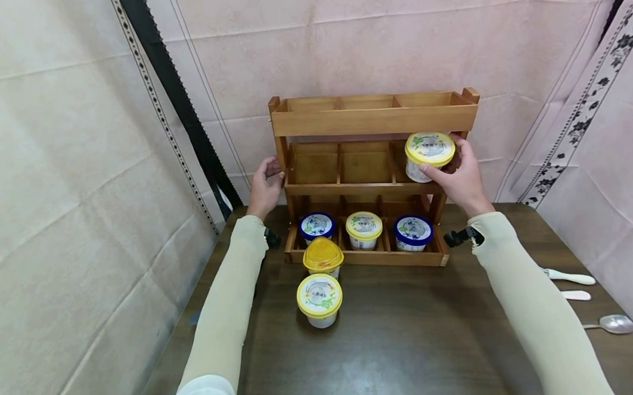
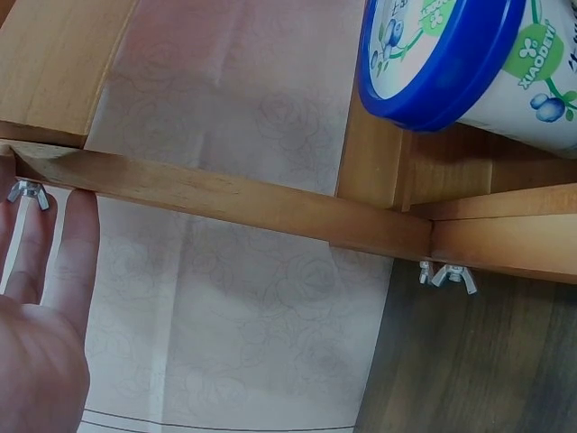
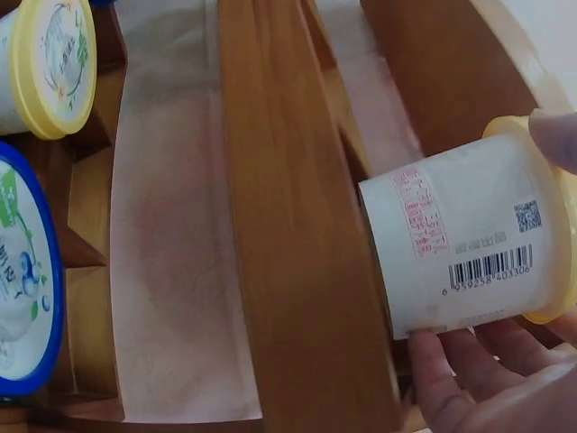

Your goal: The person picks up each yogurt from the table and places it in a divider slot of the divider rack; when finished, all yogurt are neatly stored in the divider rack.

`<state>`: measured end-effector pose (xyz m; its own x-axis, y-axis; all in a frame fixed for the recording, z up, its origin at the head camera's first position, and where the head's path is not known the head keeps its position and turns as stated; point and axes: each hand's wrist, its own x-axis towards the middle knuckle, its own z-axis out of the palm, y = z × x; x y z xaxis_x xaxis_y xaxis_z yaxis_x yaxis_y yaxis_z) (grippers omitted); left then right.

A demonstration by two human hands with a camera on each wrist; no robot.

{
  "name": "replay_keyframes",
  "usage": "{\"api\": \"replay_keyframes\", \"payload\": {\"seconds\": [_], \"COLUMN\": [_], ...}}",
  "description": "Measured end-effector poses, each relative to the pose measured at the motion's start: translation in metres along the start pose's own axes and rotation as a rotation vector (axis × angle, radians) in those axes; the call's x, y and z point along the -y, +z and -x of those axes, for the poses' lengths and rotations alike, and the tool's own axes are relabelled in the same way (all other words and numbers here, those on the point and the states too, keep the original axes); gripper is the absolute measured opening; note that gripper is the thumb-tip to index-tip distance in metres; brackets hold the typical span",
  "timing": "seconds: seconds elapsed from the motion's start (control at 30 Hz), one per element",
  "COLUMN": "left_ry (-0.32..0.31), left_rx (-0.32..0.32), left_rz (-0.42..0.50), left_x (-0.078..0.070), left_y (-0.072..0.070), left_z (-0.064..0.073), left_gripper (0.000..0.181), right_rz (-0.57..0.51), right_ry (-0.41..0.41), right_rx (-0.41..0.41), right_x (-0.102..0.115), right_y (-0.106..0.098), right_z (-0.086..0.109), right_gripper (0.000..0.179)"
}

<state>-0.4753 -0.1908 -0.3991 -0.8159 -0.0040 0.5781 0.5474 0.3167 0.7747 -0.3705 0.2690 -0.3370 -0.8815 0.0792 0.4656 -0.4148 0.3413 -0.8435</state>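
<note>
My right hand (image 1: 463, 181) grips a yellow-lidded yogurt tub (image 1: 429, 150) at the right compartment of the wooden rack's (image 1: 374, 121) middle shelf. In the right wrist view, the barcoded side of that tub faces the camera, and its base is at the shelf's front board (image 3: 293, 225). My left hand (image 1: 266, 188) touches the rack's left side post with fairly straight fingers (image 2: 77, 244). In the bottom shelf stand a blue-lidded tub (image 1: 317, 225), a yellow-lidded tub (image 1: 363, 228) and another blue-lidded tub (image 1: 413, 231), one per compartment.
Two more yellow-lidded tubs, a darker-lidded one (image 1: 322, 257) and a pale-topped one (image 1: 319, 299), stand on the table (image 1: 399, 336) before the rack. A spoon (image 1: 615, 324) and white-handled cutlery (image 1: 570, 276) lie at the right edge. Cloth (image 1: 373, 45) hangs behind.
</note>
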Motion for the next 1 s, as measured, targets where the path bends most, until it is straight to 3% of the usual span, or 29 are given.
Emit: {"api": "replay_keyframes", "payload": {"seconds": [0.23, 0.43, 0.63, 1.0], "left_ry": [0.007, -0.003, -0.004, -0.14], "left_rx": [0.003, 0.002, 0.002, -0.017], "left_rz": [-0.023, -0.019, -0.014, 0.079], "left_x": [-0.002, -0.001, -0.003, -0.012], "left_y": [0.0, 0.0, 0.0, -0.002], "left_z": [-0.002, -0.001, -0.001, -0.001], "left_gripper": [0.041, 0.041, 0.041, 0.04], "right_rz": [0.083, 0.226, 0.292, 0.267], "right_ry": [0.016, 0.038, 0.044, 0.078], "right_rx": [-0.04, -0.034, -0.016, 0.006], "right_x": [-0.007, -0.012, -0.011, -0.005], "right_y": [0.0, 0.001, 0.001, -0.003], "right_z": [-0.001, 0.005, 0.009, 0.021], "right_gripper": [0.098, 0.104, 0.109, 0.112]}}
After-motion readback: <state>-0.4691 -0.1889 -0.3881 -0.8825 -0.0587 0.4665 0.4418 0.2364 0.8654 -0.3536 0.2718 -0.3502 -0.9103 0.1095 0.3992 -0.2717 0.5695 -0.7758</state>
